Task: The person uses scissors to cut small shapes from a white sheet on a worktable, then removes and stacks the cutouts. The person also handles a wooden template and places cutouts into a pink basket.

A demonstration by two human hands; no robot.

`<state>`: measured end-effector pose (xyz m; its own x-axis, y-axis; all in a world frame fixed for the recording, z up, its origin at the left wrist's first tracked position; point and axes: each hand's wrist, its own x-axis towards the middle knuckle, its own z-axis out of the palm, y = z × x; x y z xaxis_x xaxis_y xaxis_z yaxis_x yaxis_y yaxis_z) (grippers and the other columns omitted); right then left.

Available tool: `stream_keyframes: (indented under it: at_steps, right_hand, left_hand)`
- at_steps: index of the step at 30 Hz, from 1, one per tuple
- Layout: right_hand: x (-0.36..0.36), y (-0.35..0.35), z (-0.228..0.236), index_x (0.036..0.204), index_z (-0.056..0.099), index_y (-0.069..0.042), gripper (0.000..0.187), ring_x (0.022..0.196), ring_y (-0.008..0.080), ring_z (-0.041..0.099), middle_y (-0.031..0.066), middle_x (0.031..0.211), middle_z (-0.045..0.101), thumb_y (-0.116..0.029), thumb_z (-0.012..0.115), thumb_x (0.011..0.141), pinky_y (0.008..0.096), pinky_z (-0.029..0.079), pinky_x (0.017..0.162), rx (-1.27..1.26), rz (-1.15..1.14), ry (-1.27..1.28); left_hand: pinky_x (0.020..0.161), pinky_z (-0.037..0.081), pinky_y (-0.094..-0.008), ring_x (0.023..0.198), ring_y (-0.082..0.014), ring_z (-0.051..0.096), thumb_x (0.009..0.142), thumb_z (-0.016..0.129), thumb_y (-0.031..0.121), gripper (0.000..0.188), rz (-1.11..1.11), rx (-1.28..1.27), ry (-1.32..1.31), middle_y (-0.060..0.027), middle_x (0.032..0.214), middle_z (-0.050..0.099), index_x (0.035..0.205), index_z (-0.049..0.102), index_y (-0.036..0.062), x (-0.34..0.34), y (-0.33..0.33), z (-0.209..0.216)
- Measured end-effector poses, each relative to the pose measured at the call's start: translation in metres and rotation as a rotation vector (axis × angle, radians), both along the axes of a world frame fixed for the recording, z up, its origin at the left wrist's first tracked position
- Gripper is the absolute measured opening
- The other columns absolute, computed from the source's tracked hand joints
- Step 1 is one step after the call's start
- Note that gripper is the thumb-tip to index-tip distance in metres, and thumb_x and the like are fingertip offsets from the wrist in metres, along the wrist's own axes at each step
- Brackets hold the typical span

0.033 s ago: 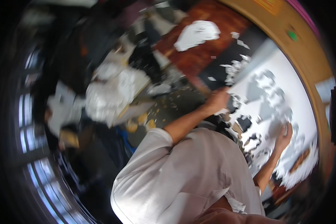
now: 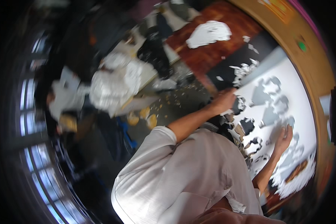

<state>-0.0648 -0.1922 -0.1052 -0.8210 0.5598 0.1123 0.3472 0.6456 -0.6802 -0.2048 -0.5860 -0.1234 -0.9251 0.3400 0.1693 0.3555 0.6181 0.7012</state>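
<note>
A large white sheet [image 2: 304, 114] lies to my right, with rows of grey shapes showing in it that look like cut-outs. My left hand [image 2: 224, 100] is at its left edge, fingers closed. They appear to pinch the sheet's edge, though blur softens the fingertips. Close by lie dark irregular scraps [image 2: 246, 126] and a thin curled dark offcut [image 2: 255, 145]. Over the middle of the sheet is my right hand [image 2: 283, 139], its fingers apart and holding nothing I can see. A shadow falls beside it; whether it touches the sheet I cannot tell.
Beyond are a black surface [image 2: 227, 65] with small white scraps [image 2: 244, 71] and a red-brown board [image 2: 198, 26] bearing white pieces [image 2: 209, 34]. White plastic bags [image 2: 110, 87] stand left, above yellow scraps [image 2: 152, 121]. A stack of white pieces [image 2: 295, 181] lies right; a tan rim [image 2: 306, 63] borders the sheet.
The whole scene has shifted slightly rightward in the picture. Around the sheet, both hands keep nearly the same places, with the right hand a touch lower.
</note>
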Motion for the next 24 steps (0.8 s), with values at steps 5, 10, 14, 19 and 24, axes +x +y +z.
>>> stream_keyframes:
  at_steps: [5, 10, 14, 19, 24]
  right_hand:
    - [-0.062, -0.035, -0.033, 0.144, 0.064, -0.013, 0.046, 0.141, 0.0461, 0.044, 0.0202, 0.153, 0.053, -0.034, 0.062, 0.103, 0.0536, 0.035, 0.119, 0.509, 0.341, -0.027]
    - [-0.058, -0.048, -0.027, 0.146, 0.062, -0.017, 0.049, 0.142, 0.0503, 0.041, 0.0202, 0.156, 0.051, -0.043, 0.051, 0.106, 0.0590, 0.031, 0.120, 0.630, 0.355, 0.040]
    - [-0.059, -0.044, -0.029, 0.145, 0.062, -0.013, 0.050, 0.140, 0.0495, 0.043, 0.0207, 0.154, 0.052, -0.042, 0.049, 0.107, 0.0577, 0.031, 0.120, 0.647, 0.375, 0.014]
    - [-0.060, -0.039, -0.034, 0.144, 0.064, -0.014, 0.047, 0.136, 0.0490, 0.047, 0.0216, 0.151, 0.055, -0.040, 0.048, 0.108, 0.0566, 0.034, 0.119, 0.665, 0.366, 0.044]
    - [-0.063, -0.033, -0.037, 0.147, 0.061, -0.012, 0.053, 0.143, 0.0458, 0.042, 0.0200, 0.156, 0.050, -0.045, 0.044, 0.109, 0.0558, 0.030, 0.122, 0.624, 0.368, -0.037]
  left_hand:
    - [0.092, 0.051, -0.0491, 0.108, -0.0378, 0.060, 0.084, 0.073, 0.009, 0.040, 0.255, 0.057, 0.123, -0.0147, 0.116, 0.058, 0.122, 0.064, 0.0023, 0.061, 0.011, 0.023]
    - [0.091, 0.053, -0.0472, 0.103, -0.0391, 0.063, 0.088, 0.070, 0.012, 0.046, 0.403, 0.106, -0.045, -0.0173, 0.112, 0.061, 0.133, 0.061, 0.0057, 0.126, -0.011, 0.027]
    - [0.093, 0.053, -0.0510, 0.111, -0.0442, 0.065, 0.095, 0.061, 0.015, 0.039, 0.326, 0.224, -0.272, -0.0230, 0.116, 0.068, 0.132, 0.062, 0.0073, 0.132, -0.012, 0.023]
    - [0.099, 0.052, -0.0504, 0.113, -0.0435, 0.065, 0.095, 0.061, 0.013, 0.040, 0.248, 0.335, -0.242, -0.0232, 0.117, 0.069, 0.134, 0.058, 0.0043, 0.125, -0.034, 0.025]
    - [0.103, 0.050, -0.0488, 0.120, -0.0421, 0.063, 0.097, 0.061, 0.015, 0.035, 0.347, 0.277, -0.352, -0.0213, 0.125, 0.068, 0.129, 0.062, 0.0027, 0.139, -0.097, 0.007]
